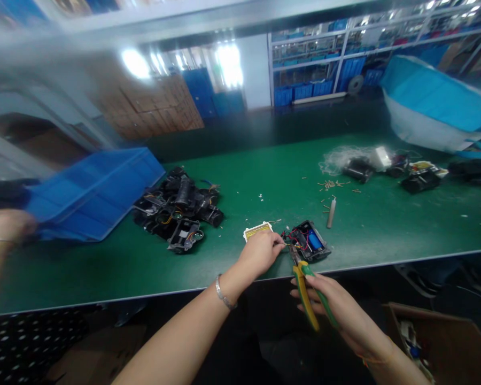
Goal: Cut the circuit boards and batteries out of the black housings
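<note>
My right hand grips pliers with green and yellow handles, their jaws pointing away from me at the wires. My left hand is closed in a pinch on a thin wire, close to the plier jaws. Just right of the jaws lies an open black plastic housing with a blue cylindrical cell and red and black wires inside. Beside my left hand, partly covered by it, sits a white-framed panel with a yellowish face.
A pile of black housings lies left, by a tilted blue bin near another person's hand. Small screws, a whitish tube and more housings lie right. A cardboard box stands below the green table's edge.
</note>
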Demonstrator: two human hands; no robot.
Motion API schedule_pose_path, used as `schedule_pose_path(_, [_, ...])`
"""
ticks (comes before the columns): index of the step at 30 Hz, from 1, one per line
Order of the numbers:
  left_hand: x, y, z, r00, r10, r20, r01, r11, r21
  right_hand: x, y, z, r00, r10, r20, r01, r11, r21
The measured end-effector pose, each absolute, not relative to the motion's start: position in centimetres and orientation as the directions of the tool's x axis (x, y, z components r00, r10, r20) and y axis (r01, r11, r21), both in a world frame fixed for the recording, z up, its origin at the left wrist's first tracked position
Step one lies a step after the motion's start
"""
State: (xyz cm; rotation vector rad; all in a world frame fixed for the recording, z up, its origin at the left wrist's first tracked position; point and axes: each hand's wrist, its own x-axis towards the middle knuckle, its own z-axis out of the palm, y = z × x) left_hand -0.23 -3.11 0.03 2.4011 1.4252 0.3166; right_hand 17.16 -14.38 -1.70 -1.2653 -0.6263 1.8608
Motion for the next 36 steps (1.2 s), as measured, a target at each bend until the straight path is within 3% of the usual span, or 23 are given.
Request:
schedule_pose_path(22, [-0.5,-3.2,-0.3,0.509,0.860,0.021,0.788,-0.476,0.391,16.4,-14.2,-1.8,-0.165,0.863,-0.478,-0.204,-0.504,-0.839])
schedule_pose_path(36, [-0.6,-3.5,0.0,0.543,0.840,0.005,0.771,-0.501,0.394,15.1,-14.4,-5.3,-0.089,0.926,-0.366,-0.095,-0.374,-0.923])
